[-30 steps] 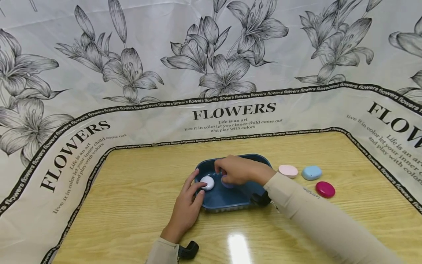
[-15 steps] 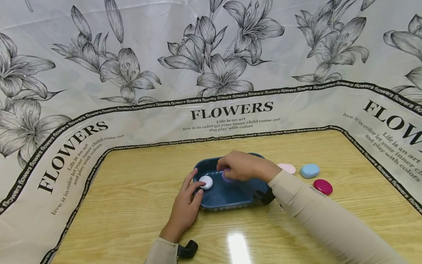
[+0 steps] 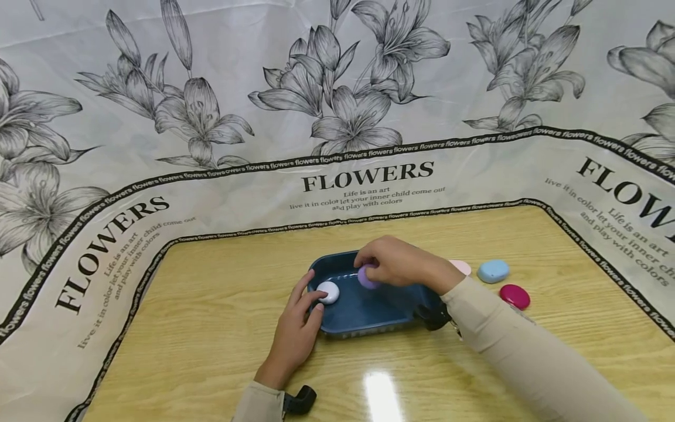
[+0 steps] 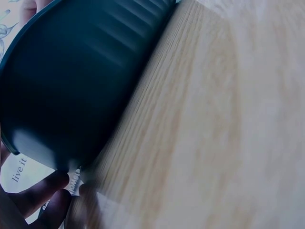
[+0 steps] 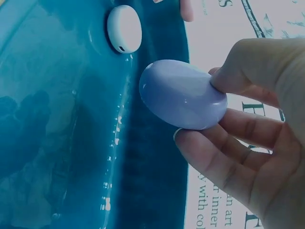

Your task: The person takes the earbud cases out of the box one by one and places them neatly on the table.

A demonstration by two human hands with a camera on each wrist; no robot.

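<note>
A glossy purple oval case (image 5: 183, 94), smooth as a pebble, is pinched between the thumb and fingers of my right hand (image 3: 395, 261). It is tilted and raised off the floor of a dark blue plastic basin (image 3: 364, 313). My left hand (image 3: 296, 331) holds the basin at its left end, with one finger over the rim and the thumb at the near corner. Under that finger, inside the basin, lies a white rounded case (image 3: 329, 292); a small dark slot shows in its edge in the right wrist view. The left wrist view shows mostly the basin's outer wall (image 4: 71, 86).
Right of the basin, on the wooden table (image 3: 221, 293), lie a light blue case (image 3: 493, 271), a magenta case (image 3: 514, 297) and a pale pink case (image 3: 462, 267) partly hidden by the right wrist. A flower-printed cloth (image 3: 211, 199) borders the table behind and at both sides.
My right hand has lifted the purple case from the basin floor and moved slightly right and up, so more of the case shows. The left hand stays at the basin's left end.
</note>
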